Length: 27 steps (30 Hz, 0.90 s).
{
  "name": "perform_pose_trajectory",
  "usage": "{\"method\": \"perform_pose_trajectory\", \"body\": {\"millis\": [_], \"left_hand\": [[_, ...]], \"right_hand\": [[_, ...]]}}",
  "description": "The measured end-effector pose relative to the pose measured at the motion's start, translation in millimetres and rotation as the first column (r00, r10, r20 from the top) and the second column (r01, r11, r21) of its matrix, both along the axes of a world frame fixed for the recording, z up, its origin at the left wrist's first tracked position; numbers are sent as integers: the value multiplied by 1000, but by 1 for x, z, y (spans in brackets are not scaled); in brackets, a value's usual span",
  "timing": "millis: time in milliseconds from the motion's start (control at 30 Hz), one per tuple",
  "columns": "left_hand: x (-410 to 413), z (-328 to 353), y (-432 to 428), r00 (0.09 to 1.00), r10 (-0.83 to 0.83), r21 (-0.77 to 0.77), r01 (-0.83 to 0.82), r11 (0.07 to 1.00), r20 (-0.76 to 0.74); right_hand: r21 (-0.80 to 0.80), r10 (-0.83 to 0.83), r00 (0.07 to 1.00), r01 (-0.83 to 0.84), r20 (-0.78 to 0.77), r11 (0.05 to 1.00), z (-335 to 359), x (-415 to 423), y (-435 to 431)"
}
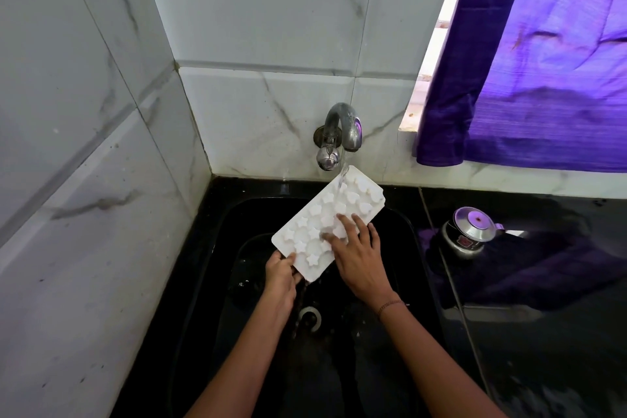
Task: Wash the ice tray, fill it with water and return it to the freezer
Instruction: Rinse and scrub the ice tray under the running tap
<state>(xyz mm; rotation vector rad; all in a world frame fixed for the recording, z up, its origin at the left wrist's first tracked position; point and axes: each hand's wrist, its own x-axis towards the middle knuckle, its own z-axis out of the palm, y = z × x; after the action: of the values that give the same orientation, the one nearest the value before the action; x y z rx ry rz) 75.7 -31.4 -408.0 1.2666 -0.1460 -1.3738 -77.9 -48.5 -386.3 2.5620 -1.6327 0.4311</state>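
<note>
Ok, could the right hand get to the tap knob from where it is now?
Probably yes. The right hand lies flat on the ice tray, which the left hand grips at its near corner. The tap knob sits just beyond the tray's far end, with nothing between but the water stream.

Bare forearms, thin wrist bracelet point(390, 305)

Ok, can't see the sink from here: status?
Left hand grips white plastic ice tray corner. Right hand rubbing it. Steel tap running. Nothing blocking.
</note>
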Motion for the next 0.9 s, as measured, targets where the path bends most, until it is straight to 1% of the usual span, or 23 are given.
{"method": "perform_pose_trajectory", "body": {"millis": [233,300,400,533,767,833,900], "left_hand": [[-3,3,-14,998,-54,-15,55,998,21],[-3,3,-18,997,-63,-13,64,998,35],[-6,5,-22,996,-77,-31,78,996,48],[-10,9,-30,997,-62,-47,63,997,34],[-5,10,-36,999,-41,-65,42,997,28],[-2,8,-36,999,-23,-59,24,998,25],[4,7,-33,1000,-1,-39,2,999,25]], "right_hand": [[-87,36,998,-31,54,996,4,-3,-1],[-127,60,998,-57,21,990,3,-6,-2],[-169,102,992,-114,-76,979,0,-8,-6],[-173,37,989,-61,-143,983,-3,-4,-8],[-185,45,987,-73,-152,980,2,6,-19],[-191,92,984,-120,-151,974,0,6,-19],[-193,184,967,-217,-175,957,-6,3,-17]]}}
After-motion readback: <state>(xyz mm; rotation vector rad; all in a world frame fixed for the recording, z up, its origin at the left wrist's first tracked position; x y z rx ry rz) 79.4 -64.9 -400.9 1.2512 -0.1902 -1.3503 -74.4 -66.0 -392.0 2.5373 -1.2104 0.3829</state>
